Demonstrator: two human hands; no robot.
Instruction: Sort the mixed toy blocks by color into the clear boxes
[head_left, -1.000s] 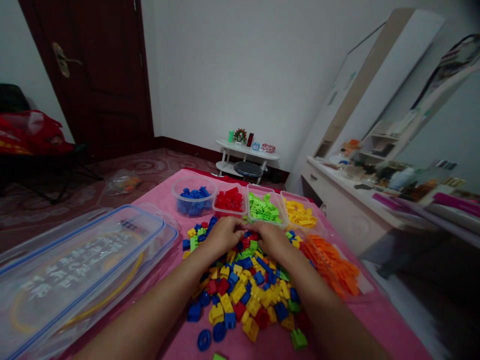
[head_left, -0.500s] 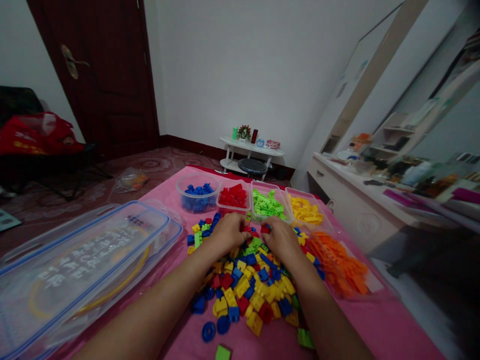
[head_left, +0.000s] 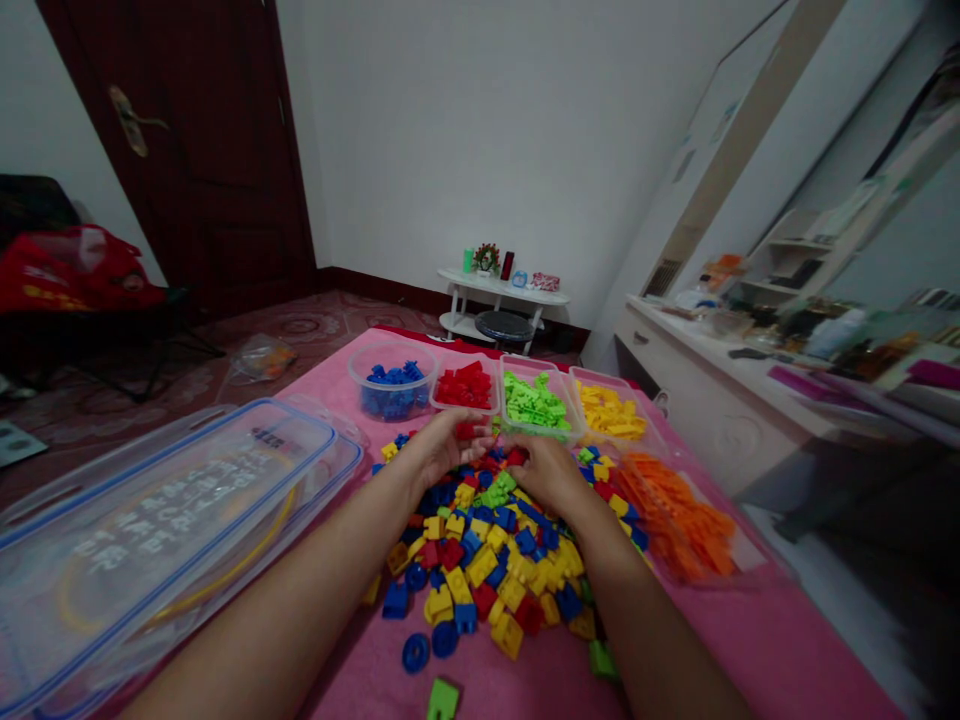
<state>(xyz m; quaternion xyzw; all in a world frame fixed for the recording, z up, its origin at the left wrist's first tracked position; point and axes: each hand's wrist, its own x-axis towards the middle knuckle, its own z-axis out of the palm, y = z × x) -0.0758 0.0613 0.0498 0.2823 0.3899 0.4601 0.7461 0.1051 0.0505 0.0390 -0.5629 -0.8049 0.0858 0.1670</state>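
Since half a second before, your left hand (head_left: 441, 452) lifted off the pile of mixed bricks (head_left: 495, 560) on the pink desk (head_left: 750, 640) and pinched a red brick (head_left: 466, 431), just short of the red tub (head_left: 465, 386). Your right hand (head_left: 547, 472) stayed curled on the pile, touching another red brick (head_left: 516, 457)

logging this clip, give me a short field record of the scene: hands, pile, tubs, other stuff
left hand: left hand raised slightly over the far edge of the pile, fingers pinching a red block
right hand: right hand resting on the mixed block pile, fingers curled among blocks; grasp unclear
sorted tubs: blue tub, red tub, green tub, yellow tub
orange blocks: orange heap right of the pile
storage box: clear lidded box at left
surface: pink cloth
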